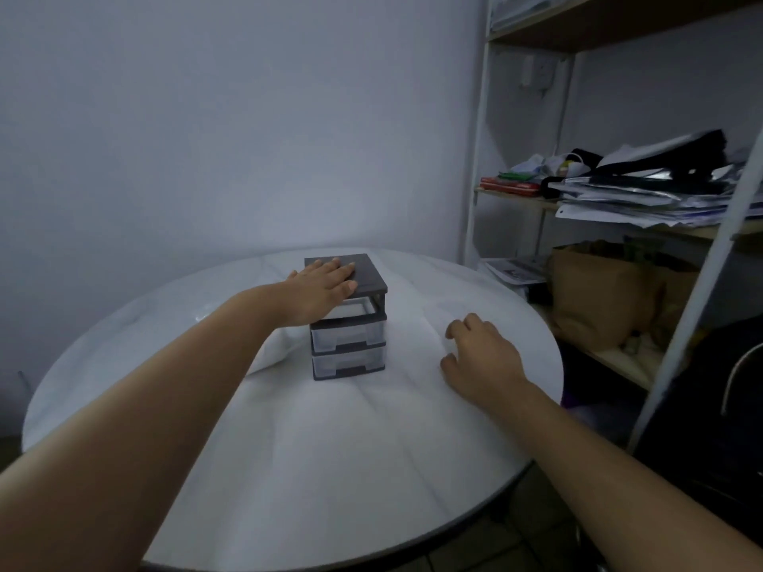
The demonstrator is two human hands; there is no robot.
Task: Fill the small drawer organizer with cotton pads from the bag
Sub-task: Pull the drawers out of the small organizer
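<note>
A small drawer organizer with a dark grey frame and clear drawers stands in the middle of the round table. Its top slot looks empty, with no drawer front in it; the two lower drawers are pushed in. My left hand lies flat on the organizer's grey top, fingers straight. My right hand rests on the white cloth to the right of the organizer, fingers loosely curled and holding nothing. A white bag-like bulge shows behind my left forearm; I cannot tell what it is. No cotton pads are visible.
A white cloth covers the table. A metal shelf unit stands close at the right, with stacked papers and a brown paper bag. A plain wall is behind the table.
</note>
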